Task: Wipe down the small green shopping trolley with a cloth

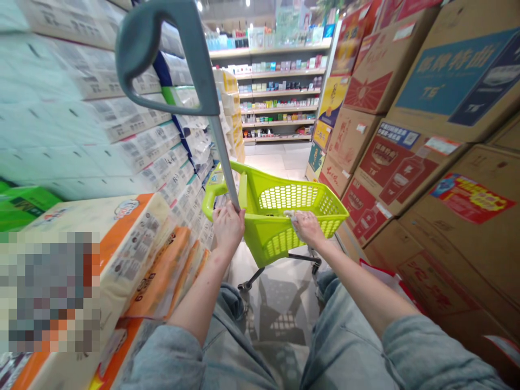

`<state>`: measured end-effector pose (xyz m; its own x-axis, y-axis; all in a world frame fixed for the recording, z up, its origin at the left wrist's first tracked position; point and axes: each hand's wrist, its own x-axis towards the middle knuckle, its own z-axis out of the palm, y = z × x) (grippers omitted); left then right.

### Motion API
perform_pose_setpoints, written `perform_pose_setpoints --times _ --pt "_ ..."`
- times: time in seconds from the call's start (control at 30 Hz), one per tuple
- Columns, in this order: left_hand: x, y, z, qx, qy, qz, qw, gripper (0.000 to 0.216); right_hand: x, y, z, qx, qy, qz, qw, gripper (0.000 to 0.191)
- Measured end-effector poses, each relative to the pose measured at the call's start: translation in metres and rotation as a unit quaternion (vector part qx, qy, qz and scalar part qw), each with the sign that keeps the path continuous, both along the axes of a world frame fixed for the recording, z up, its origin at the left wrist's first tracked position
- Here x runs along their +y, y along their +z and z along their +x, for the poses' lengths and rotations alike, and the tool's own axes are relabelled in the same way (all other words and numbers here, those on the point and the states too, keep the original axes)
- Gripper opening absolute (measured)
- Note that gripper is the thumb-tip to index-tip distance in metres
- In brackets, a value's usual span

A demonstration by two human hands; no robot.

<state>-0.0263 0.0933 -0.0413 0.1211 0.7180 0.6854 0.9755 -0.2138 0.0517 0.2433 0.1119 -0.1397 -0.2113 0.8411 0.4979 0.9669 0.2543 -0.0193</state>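
A lime-green wheeled shopping basket (320,203) stands in the aisle just in front of my knees. Its grey pull handle (195,65) rises on a thin metal rod toward the camera. My left hand (227,227) is closed round the base of that rod at the basket's near rim. My right hand (307,227) rests on the basket's near rim, fingers curled over a small pale cloth or wipe that I can only partly see. The basket looks empty inside.
Stacks of tissue and paper-roll packs (134,249) wall the left side. Cardboard cartons (406,162) pile high on the right. The tiled aisle (280,157) runs ahead to shelves of small goods (280,92).
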Motion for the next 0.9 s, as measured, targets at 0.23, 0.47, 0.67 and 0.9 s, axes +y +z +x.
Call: perform_pose_setpoints --times 0.23,0.47,0.67,0.9 --pt "-0.006 0.001 0.002 0.002 0.007 -0.014 1.0 0.034 -0.004 0.026 -0.088 0.069 0.072 0.026 0.995 0.025" --pt "-0.008 0.0 0.001 0.004 0.004 -0.012 1.0 0.033 -0.004 0.033 -0.089 0.089 0.138 0.031 0.986 0.025" --pt "-0.009 0.006 -0.008 0.022 -0.029 -0.032 0.999 0.03 0.004 0.02 -0.045 0.033 0.13 -0.005 0.991 0.023" --pt "-0.004 0.021 -0.017 0.055 -0.036 -0.104 0.992 0.032 0.003 -0.001 0.025 -0.035 0.013 -0.027 0.999 0.026"
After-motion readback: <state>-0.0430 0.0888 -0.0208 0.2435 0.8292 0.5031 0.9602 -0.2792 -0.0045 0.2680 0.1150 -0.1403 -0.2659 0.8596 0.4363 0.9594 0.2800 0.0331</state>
